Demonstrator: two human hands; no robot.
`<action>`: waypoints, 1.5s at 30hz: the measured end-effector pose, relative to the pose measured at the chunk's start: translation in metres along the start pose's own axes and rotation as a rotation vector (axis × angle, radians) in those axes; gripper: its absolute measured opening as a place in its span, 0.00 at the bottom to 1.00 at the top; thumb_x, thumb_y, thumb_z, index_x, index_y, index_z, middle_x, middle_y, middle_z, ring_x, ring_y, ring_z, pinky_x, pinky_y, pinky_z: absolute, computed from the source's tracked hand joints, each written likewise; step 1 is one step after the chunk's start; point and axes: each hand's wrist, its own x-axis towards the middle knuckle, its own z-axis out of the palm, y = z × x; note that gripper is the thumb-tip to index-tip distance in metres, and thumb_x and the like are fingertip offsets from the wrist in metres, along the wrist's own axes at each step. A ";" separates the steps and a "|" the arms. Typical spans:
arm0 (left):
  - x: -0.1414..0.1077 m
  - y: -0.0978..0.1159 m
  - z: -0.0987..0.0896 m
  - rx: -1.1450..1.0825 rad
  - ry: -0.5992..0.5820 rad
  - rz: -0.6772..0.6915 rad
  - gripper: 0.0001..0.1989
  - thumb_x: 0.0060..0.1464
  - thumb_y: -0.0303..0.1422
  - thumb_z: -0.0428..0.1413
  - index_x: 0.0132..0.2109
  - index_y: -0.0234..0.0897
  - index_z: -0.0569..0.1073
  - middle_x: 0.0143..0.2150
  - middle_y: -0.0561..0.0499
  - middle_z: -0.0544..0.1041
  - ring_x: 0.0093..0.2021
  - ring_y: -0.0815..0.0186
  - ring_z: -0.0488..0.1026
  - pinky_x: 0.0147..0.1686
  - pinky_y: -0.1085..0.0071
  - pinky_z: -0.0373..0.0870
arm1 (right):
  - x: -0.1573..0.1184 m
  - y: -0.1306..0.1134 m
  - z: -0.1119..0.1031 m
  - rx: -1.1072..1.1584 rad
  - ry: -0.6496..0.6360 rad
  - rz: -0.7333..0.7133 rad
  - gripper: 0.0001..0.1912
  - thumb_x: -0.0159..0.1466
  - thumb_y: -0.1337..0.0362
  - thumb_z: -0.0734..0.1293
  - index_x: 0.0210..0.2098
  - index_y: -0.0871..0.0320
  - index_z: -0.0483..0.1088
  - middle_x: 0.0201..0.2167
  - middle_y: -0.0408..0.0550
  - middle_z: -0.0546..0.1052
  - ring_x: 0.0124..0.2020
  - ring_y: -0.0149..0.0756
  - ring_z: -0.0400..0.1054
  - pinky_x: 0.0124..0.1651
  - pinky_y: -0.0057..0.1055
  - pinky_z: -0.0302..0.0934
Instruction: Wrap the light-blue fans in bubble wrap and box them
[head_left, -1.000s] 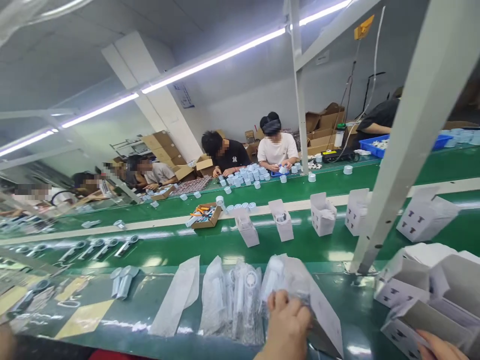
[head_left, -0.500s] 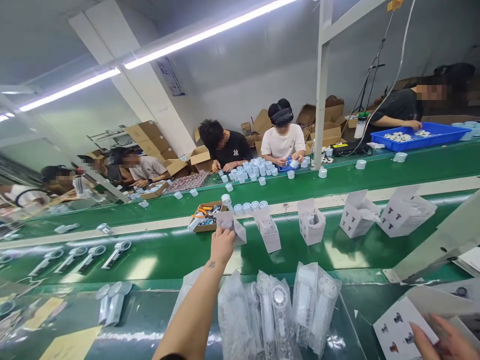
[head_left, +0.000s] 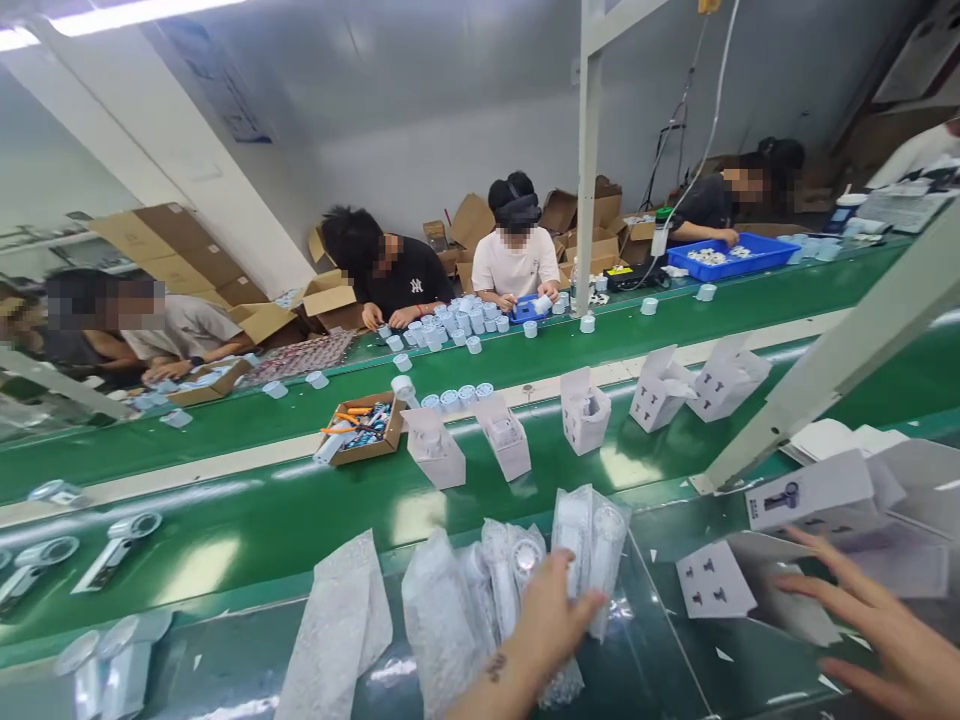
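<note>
My left hand (head_left: pixel 551 605) is over bubble-wrap bags, thumb and forefinger apart, holding nothing I can see. Just beyond its fingers lies a bagged pale-blue handheld fan (head_left: pixel 598 540); more bagged fans (head_left: pixel 499 570) lie to its left, partly hidden by the hand. At the lower right my right hand (head_left: pixel 874 620) has its fingers spread beside an open white carton (head_left: pixel 716 580) printed with small pictures, which lies tipped on the bench. Its fingertips overlap the carton's flaps; I cannot tell whether they touch. Behind stands another white carton (head_left: pixel 810 490) with a fan picture.
Open white boxes stand in a row on the green conveyor (head_left: pixel 300 520), including a nearest-left box (head_left: pixel 435 450). A cardboard tray (head_left: pixel 367 430) holds small parts and orange-handled pliers. Unbagged fans (head_left: pixel 120 550) lie left. A white post (head_left: pixel 825 370) slants at right. Co-workers sit opposite.
My left hand has let go of the white box on the conveyor and come back to the bagged fans. My right hand has opened beside the carton. The view has turned right.
</note>
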 end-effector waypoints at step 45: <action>0.012 0.214 0.024 0.491 -0.040 -0.046 0.18 0.56 0.35 0.56 0.53 0.35 0.67 0.53 0.39 0.69 0.53 0.50 0.67 0.49 0.58 0.66 | 0.071 -0.032 0.029 0.843 -0.304 -0.058 0.30 0.55 0.66 0.67 0.56 0.53 0.56 0.58 0.53 0.66 0.55 0.44 0.65 0.57 0.42 0.61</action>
